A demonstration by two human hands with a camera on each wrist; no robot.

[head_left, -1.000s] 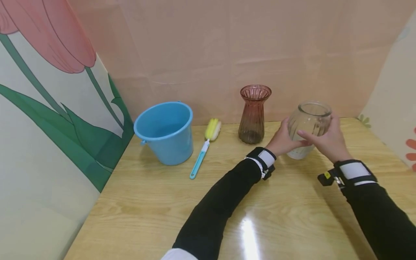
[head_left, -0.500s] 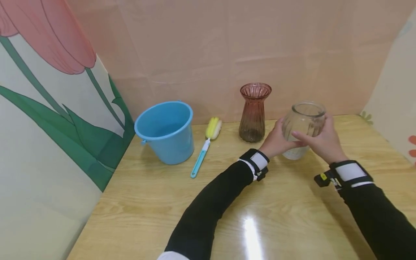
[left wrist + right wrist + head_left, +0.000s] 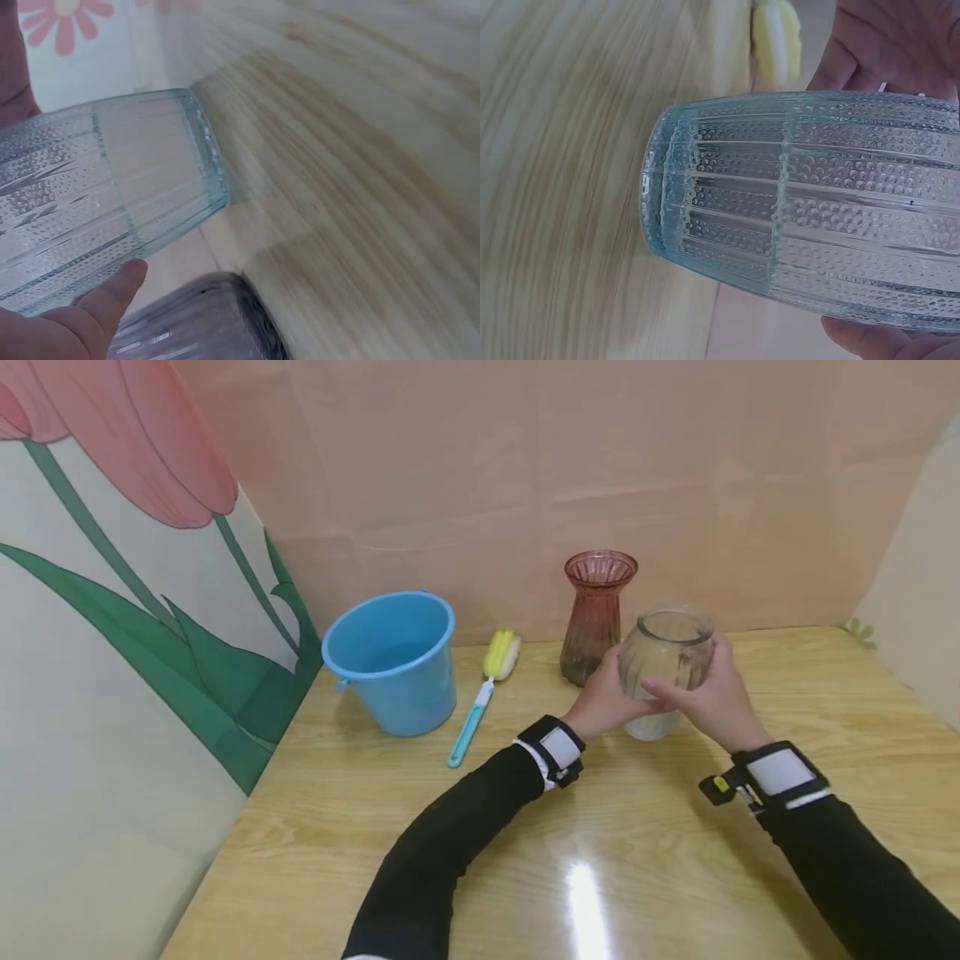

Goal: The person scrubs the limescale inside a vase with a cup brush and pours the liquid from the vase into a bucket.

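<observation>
Left hand: the person's left hand (image 3: 603, 702) wrapped its fingers about the left side of a clear ribbed glass vase (image 3: 663, 664), with the thumb (image 3: 112, 289) pressed to the dotted glass near the base.
Right hand: the person's right hand (image 3: 712, 702) clasped the same clear vase from the right, its fingers (image 3: 663, 687) curled across the near face, so both hands gripped it firmly.
Clear vase: it stood upright between the two hands, over the light wooden table (image 3: 660, 843); whether its base (image 3: 660, 199) touched the wood could not be told.
Neighbouring vase: a brown-pink fluted glass vase (image 3: 596, 610) stood just behind and left of the clear one, close to the left hand.
Brush: a yellow sponge brush with a white and teal handle (image 3: 483, 693) lay on the table between the fluted vase and the bucket.
Bucket: a light blue plastic bucket (image 3: 393, 660) sat upright at the left, well apart from the hands.
Surround: a pink wall (image 3: 525, 468) rose behind the table, and a panel painted with a pink tulip (image 3: 135, 568) stood at the left.
</observation>
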